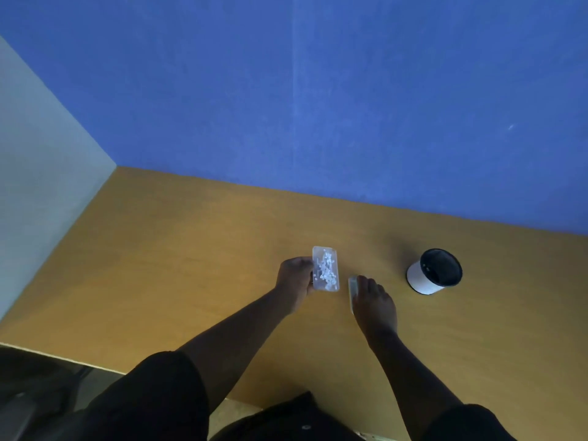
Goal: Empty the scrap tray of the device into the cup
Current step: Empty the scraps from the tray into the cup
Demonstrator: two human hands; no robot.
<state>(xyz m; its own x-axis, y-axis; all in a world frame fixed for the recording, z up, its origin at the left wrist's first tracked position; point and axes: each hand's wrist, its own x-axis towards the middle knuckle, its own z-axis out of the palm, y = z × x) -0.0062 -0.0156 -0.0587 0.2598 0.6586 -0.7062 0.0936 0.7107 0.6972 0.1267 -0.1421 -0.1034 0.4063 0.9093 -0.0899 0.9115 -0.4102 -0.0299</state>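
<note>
While the left hand (294, 280) grips the scrap tray (325, 268) level, the right hand (375, 302) covers the device (351, 292), its grip unclear; tip slowly over the cup (434, 271).

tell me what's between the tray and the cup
In the head view, the right hand, resting on a pale flat piece, lies between tray and cup; otherwise bare table.

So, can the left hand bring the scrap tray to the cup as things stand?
Probably yes. The left hand holds the scrap tray; only the right hand, resting on the device, lies partly between it and the cup.
</note>
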